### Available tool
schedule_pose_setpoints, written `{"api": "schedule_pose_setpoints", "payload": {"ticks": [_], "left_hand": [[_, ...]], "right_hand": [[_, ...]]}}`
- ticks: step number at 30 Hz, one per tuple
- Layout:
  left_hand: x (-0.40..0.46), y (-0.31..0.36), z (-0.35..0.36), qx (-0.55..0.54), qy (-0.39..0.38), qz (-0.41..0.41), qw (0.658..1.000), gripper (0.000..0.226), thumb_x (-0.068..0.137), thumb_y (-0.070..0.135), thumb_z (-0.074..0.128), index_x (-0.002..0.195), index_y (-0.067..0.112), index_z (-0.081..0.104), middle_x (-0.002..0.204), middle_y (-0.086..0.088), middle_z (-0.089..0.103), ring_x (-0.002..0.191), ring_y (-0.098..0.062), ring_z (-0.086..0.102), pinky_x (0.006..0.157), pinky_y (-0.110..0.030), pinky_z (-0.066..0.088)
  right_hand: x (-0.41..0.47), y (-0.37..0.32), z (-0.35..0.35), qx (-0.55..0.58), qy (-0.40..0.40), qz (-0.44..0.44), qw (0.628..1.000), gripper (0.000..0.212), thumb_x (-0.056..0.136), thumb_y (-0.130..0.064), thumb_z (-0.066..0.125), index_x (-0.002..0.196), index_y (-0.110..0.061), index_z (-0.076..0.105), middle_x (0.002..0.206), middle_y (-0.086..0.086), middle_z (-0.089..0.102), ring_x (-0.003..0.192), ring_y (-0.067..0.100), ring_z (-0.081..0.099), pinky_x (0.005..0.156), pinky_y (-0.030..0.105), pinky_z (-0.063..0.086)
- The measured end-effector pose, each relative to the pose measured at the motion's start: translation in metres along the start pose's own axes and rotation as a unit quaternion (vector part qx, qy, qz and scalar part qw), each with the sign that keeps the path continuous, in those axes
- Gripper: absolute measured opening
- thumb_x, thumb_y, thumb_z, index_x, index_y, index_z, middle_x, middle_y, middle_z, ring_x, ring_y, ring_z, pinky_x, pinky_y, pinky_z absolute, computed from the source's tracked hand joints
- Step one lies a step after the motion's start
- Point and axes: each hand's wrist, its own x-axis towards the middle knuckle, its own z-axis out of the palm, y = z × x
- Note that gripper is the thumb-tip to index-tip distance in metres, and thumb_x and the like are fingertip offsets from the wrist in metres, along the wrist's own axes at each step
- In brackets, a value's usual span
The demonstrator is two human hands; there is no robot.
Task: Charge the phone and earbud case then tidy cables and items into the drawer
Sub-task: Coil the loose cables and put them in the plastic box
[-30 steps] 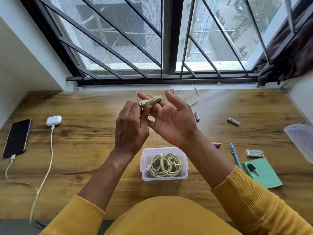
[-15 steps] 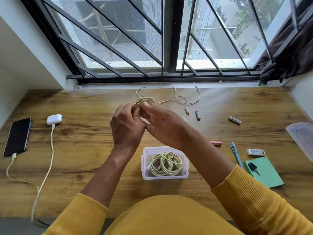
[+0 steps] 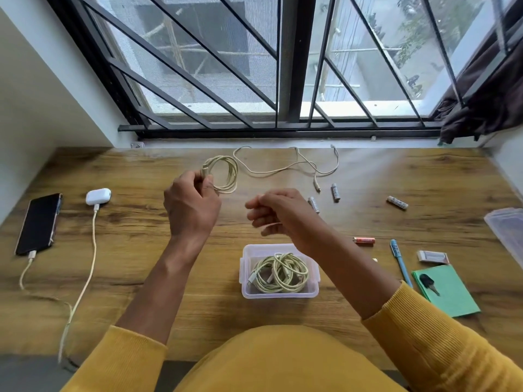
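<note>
A: Left hand?
B: Raised over the desk, fingers pinching a coil of pale cable; the loops stand clear above the fingers.

A: Right hand?
B: Apart from the left, fingers loosely curled, holding nothing that shows.

A: Box?
B: Clear, lid off, near the desk's front edge between the forearms; a wound cable lies inside.

A: Loose cable?
B: Sprawled at the back, near the window.

A: Phone?
B: Far left, screen dark, a lead plugged into its near end.

A: Earbud case?
B: White, just right of the phone, with its own lead plugged in and trailing off the front edge.

A: Remainder, right side?
B: Three grey batteries, one orange battery, blue pen, eraser, green pad bearing a key, clear lid at the edge
</note>
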Motion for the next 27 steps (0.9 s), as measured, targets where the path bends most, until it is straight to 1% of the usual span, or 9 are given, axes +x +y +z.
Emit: {"api": "schedule_pose_setpoints", "payload": {"ticks": [3,5,7,11,14,17,20,22,27], "left_hand": [[-0.009,0.015,-0.003,-0.075,-0.007,0.004,0.997,0.021,0.107,0.027,0.06,0.096,0.014,0.071,0.075,0.004,0.074,0.059,-0.006,0.074,0.061,-0.038,0.064],[-0.015,0.022,-0.003,-0.115,-0.021,0.004,0.993,0.019,0.108,0.023,0.06,0.097,0.013,0.071,0.075,0.003,0.075,0.06,-0.005,0.074,0.061,-0.035,0.064],[-0.019,0.025,-0.003,-0.14,-0.04,-0.001,0.989,0.019,0.107,0.024,0.061,0.096,0.014,0.073,0.076,0.002,0.077,0.065,-0.011,0.076,0.066,-0.038,0.065],[-0.021,0.02,-0.005,-0.181,-0.086,-0.032,0.979,0.016,0.106,0.021,0.063,0.096,0.015,0.073,0.073,-0.003,0.077,0.065,-0.019,0.078,0.07,-0.046,0.066],[-0.019,0.013,-0.008,-0.193,-0.13,-0.042,0.972,0.018,0.107,0.016,0.061,0.093,0.015,0.073,0.071,-0.003,0.076,0.063,-0.02,0.075,0.069,-0.044,0.065],[-0.017,0.01,-0.011,-0.241,-0.178,-0.071,0.951,0.02,0.109,0.01,0.057,0.093,0.012,0.071,0.072,-0.003,0.069,0.064,-0.015,0.07,0.063,-0.035,0.06],[-0.016,0.012,-0.013,-0.285,-0.21,-0.091,0.931,0.02,0.11,0.009,0.054,0.096,0.01,0.069,0.075,-0.002,0.065,0.066,-0.013,0.066,0.061,-0.026,0.056],[-0.015,0.013,-0.015,-0.301,-0.222,-0.097,0.922,0.02,0.111,0.01,0.053,0.098,0.009,0.068,0.075,-0.002,0.065,0.067,-0.014,0.065,0.061,-0.025,0.056],[-0.011,0.015,-0.017,-0.341,-0.227,-0.125,0.904,0.019,0.111,0.01,0.053,0.099,0.007,0.068,0.074,-0.004,0.062,0.067,-0.015,0.063,0.06,-0.023,0.055]], "right_hand": [[0.002,0.004,0.004,0.039,-0.106,0.1,0.989,0.059,0.112,-0.044,0.037,0.127,0.005,0.066,0.108,0.02,0.075,0.087,0.026,0.07,0.074,0.035,0.056],[0.008,0.006,0.007,0.118,-0.137,0.117,0.977,0.064,0.112,-0.051,0.031,0.136,0.003,0.058,0.116,0.02,0.072,0.098,0.03,0.07,0.084,0.04,0.056],[0.016,0.005,0.008,0.194,-0.112,0.111,0.968,0.06,0.113,-0.047,0.031,0.139,0.002,0.054,0.117,0.018,0.073,0.1,0.028,0.071,0.086,0.039,0.057],[0.023,-0.002,0.0,0.237,-0.018,0.052,0.97,0.029,0.113,-0.026,0.041,0.12,-0.009,0.065,0.113,0.01,0.072,0.085,0.015,0.073,0.071,0.027,0.053],[0.022,-0.006,-0.01,0.213,0.003,0.017,0.977,0.02,0.108,-0.017,0.053,0.12,-0.009,0.068,0.108,0.009,0.071,0.074,0.012,0.071,0.06,0.022,0.05],[0.02,-0.007,-0.012,0.167,0.017,-0.015,0.986,0.017,0.107,-0.012,0.057,0.121,-0.007,0.066,0.104,0.012,0.071,0.07,0.012,0.07,0.057,0.023,0.051],[0.019,-0.005,-0.01,0.094,0.05,-0.053,0.993,0.022,0.109,-0.012,0.055,0.13,-0.008,0.06,0.076,0.002,0.072,0.063,0.014,0.068,0.054,0.026,0.053],[0.017,-0.005,-0.008,0.042,0.058,-0.083,0.994,0.018,0.11,-0.012,0.053,0.124,-0.012,0.064,0.069,0.0,0.07,0.058,0.013,0.064,0.052,0.028,0.052],[0.015,-0.005,-0.008,0.006,0.063,-0.091,0.994,0.027,0.109,-0.011,0.054,0.134,-0.013,0.045,0.088,0.015,0.077,0.066,0.02,0.068,0.055,0.033,0.054]]}}
